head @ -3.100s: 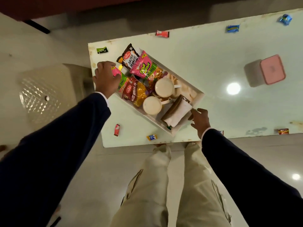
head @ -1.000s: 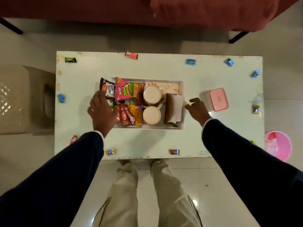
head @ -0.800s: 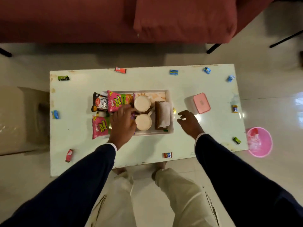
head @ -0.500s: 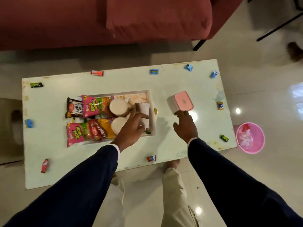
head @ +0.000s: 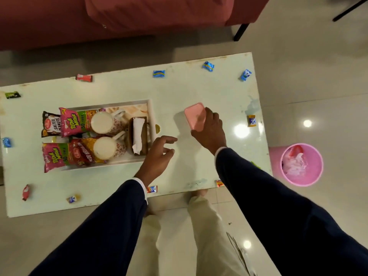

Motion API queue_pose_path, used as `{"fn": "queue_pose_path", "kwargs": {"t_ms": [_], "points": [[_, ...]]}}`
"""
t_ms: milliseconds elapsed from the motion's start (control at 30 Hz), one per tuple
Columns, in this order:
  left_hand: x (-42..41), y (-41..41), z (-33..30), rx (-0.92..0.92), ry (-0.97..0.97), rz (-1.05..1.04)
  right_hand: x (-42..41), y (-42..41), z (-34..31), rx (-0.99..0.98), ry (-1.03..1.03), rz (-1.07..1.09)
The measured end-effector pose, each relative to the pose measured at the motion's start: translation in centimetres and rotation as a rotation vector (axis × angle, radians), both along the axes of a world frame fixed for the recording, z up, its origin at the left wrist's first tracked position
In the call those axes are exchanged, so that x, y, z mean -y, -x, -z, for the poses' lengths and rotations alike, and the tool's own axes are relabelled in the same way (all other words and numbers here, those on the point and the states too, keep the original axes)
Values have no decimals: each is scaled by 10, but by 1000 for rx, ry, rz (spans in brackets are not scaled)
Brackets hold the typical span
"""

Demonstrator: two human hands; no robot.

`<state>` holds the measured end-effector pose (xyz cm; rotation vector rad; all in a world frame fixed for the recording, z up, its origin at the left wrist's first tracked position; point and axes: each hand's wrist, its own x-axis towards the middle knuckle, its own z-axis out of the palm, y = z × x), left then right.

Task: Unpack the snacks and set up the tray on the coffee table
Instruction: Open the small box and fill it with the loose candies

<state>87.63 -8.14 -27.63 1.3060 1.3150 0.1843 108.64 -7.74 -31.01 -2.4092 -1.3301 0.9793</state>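
Overhead, looked down on a red sofa (head: 119, 18) beyond the far edge of a pale coffee table (head: 199, 92), with a pink bin (head: 301, 165) on the floor off the table's right end. Saw a white tray (head: 151, 116) set left of the table's middle, packed: two pink snack packets (head: 72, 121) at its left end overhanging the rim, a salted peanuts packet (head: 50, 124) at the far left corner, a red-and-yellow packet (head: 83, 151) along the near side, two patterned mugs (head: 105, 122) side by side in the centre, and a brown holder with a white napkin (head: 138, 134) against the right wall. Found the right hand (head: 210, 129) curled round a pink-lidded box (head: 195, 115) just right of the tray, fingers over its right side, box tilted; could not tell whether it was touching the tabletop. Noted the left hand (head: 158, 156) hovering near the tray's near right corner, fingers loosely spread, holding nothing. Counted small wrapped candies (head: 159, 73) scattered along the far edge, both ends and the near edge, and a small round gold piece (head: 157, 128) just beside the tray's right wall.
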Motion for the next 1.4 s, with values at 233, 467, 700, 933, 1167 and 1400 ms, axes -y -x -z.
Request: {"fn": "queue_pose_path", "kwargs": {"t_ms": [233,467,700,933,1167,1400], "points": [[10,-29,-97,121,279,-221,77,-3,-128,-602,-97,195],[30,-46,-216,382,384,-260,103,19,-276,-616,-256,75],[15,-40,-297,487,248,-312,88,33,-345,-477,-340,-112],[16,-41,-313,426,46,-430,76,55,-362,-312,-379,-119],[12,-36,-313,374,55,-443,81,64,-368,-530,-410,36],[11,-13,-302,583,314,-379,93,13,-353,-980,-335,365]]}}
